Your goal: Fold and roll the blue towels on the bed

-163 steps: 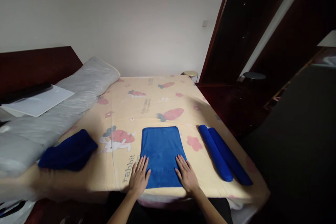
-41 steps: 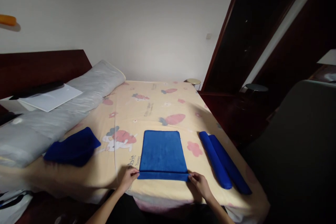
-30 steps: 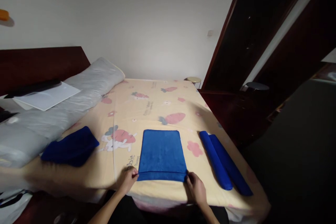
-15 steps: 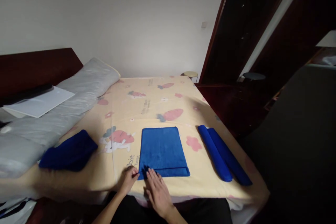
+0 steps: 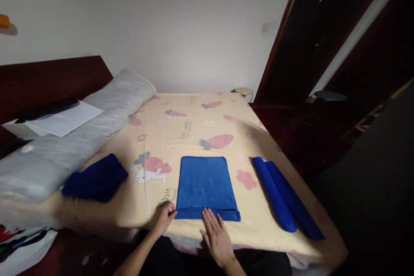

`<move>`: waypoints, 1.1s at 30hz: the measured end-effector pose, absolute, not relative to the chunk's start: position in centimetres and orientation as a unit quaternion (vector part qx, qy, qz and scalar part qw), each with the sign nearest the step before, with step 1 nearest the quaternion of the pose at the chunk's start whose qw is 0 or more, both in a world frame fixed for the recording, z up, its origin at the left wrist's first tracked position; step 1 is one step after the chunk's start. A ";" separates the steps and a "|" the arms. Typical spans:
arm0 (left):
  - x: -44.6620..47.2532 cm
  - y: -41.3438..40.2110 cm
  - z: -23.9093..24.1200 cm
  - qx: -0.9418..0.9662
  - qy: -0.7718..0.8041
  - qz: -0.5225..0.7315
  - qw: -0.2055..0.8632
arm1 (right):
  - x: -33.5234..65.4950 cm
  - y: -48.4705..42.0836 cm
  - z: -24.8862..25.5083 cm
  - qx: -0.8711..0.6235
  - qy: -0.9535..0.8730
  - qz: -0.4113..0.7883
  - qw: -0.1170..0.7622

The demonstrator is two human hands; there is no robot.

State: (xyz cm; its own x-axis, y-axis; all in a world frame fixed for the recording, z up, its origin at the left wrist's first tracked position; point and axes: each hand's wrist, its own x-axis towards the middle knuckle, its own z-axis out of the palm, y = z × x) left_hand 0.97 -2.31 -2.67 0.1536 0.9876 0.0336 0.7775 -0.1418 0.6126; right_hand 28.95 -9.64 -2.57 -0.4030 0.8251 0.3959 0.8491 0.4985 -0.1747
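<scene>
A folded blue towel (image 5: 205,183) lies flat near the bed's front edge, its near edge turned over into a narrow fold. My left hand (image 5: 164,216) is closed, pinching the fold's left corner. My right hand (image 5: 216,233) lies flat with fingers stretched out, its fingertips pressing the fold's middle. Two rolled blue towels (image 5: 284,198) lie side by side to the right. A bundled blue towel (image 5: 95,177) sits to the left.
The bed (image 5: 194,133) has a cream sheet with carrot and rabbit prints. A long grey pillow (image 5: 80,133) runs along the left, with a white board (image 5: 63,118) beside it. A dark wooden wardrobe (image 5: 307,60) and stools stand at the right.
My right hand left the fold's right corner, went to its left end and has now slid right to the middle. My left hand keeps pinching the left corner.
</scene>
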 end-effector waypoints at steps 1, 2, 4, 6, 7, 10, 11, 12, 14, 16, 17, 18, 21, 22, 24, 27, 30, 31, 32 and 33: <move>1.0 -2.3 -2.4 0.726 0.612 0.215 0.229 | 30.4 -9.7 -2.6 -0.508 -0.832 -0.037 0.218; 1.1 -2.4 -2.1 0.730 0.612 0.207 0.223 | 31.8 -9.7 -2.7 -0.515 -0.828 -0.047 0.216; 1.4 -2.6 -1.2 0.741 0.611 0.187 0.205 | 34.6 -9.8 -3.0 -0.521 -0.825 -0.063 0.210; 1.8 -2.9 -0.2 0.757 0.607 0.167 0.176 | 36.9 -10.0 -3.4 -0.527 -0.822 -0.076 0.201; 2.1 -3.1 0.3 0.766 0.603 0.158 0.157 | 37.8 -10.1 -3.6 -0.533 -0.818 -0.081 0.199; 3.3 -3.8 1.2 0.803 0.575 0.125 0.098 | 39.3 -10.4 -4.1 -0.556 -0.801 -0.086 0.203; 3.7 -4.1 1.3 0.817 0.560 0.112 0.083 | 39.5 -10.5 -4.3 -0.561 -0.798 -0.083 0.203; 4.1 -4.4 1.3 0.830 0.544 0.099 0.073 | 39.6 -10.6 -4.4 -0.565 -0.796 -0.078 0.203; 4.8 -5.0 0.9 0.853 0.512 0.077 0.061 | 39.6 -10.7 -4.6 -0.570 -0.794 -0.065 0.199; 5.3 -5.7 0.1 0.879 0.472 0.057 0.031 | 39.6 -10.6 -4.7 -0.573 -0.794 -0.052 0.197; 5.4 -5.9 -0.4 0.893 0.448 0.049 0.009 | 39.6 -10.6 -4.7 -0.575 -0.793 -0.045 0.196; 5.5 -6.1 -0.8 0.904 0.426 0.042 -0.016 | 39.6 -10.6 -4.7 -0.576 -0.793 -0.039 0.195; 5.3 -6.2 -2.2 0.911 0.404 0.022 -0.077 | 40.0 -10.5 -4.9 -0.575 -0.794 -0.029 0.196; 5.2 -6.2 -2.5 0.907 0.412 0.018 -0.089 | 40.2 -10.5 -5.0 -0.572 -0.796 -0.025 0.196; 4.8 -5.9 -3.0 0.898 0.426 0.017 -0.106 | 40.5 -10.4 -5.2 -0.564 -0.803 -0.016 0.193; 3.9 -5.3 -3.0 0.885 0.452 0.034 -0.110 | 40.9 -10.2 -5.5 -0.558 -0.807 -0.022 0.193; 3.1 -4.9 -2.6 0.872 0.479 0.061 -0.086 | 40.8 -9.7 -5.5 -0.560 -0.802 -0.074 0.196; 3.0 -4.8 -2.4 0.871 0.480 0.069 -0.074 | 40.8 -9.5 -5.5 -0.563 -0.797 -0.093 0.196; 2.8 -4.7 -2.2 0.871 0.481 0.076 -0.064 | 40.7 -9.3 -5.4 -0.569 -0.791 -0.110 0.195; 2.8 -4.5 -2.0 0.871 0.481 0.080 -0.055 | 40.7 -9.2 -5.4 -0.575 -0.785 -0.124 0.194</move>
